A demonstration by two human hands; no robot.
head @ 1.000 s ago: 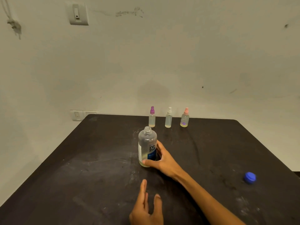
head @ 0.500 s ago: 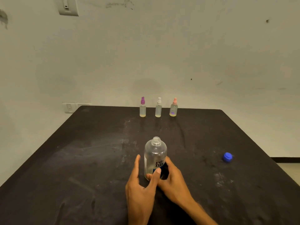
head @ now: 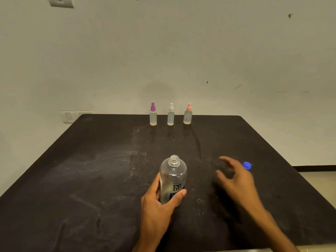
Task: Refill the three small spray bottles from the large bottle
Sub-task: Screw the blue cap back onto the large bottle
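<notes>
The large clear bottle (head: 173, 176) stands upright and uncapped near the front middle of the black table (head: 91, 170). My left hand (head: 160, 202) is wrapped around its lower part. My right hand (head: 236, 180) hovers open to the right of the bottle, fingers spread, blurred, close to the blue cap (head: 246, 165) lying on the table. Three small spray bottles stand in a row at the far edge: a purple-topped one (head: 153, 115), a white-topped one (head: 171, 115) and a pink-topped one (head: 188, 114). Each holds only a little liquid at the bottom.
A pale wall rises right behind the table, with a switch plate (head: 61, 2) high at the left and a socket plate (head: 70, 116) by the table's far left corner. Floor shows past the table's right edge.
My right hand has let go of the large bottle and swung right toward the blue cap. My left hand has taken hold of the bottle, which now stands nearer to me.
</notes>
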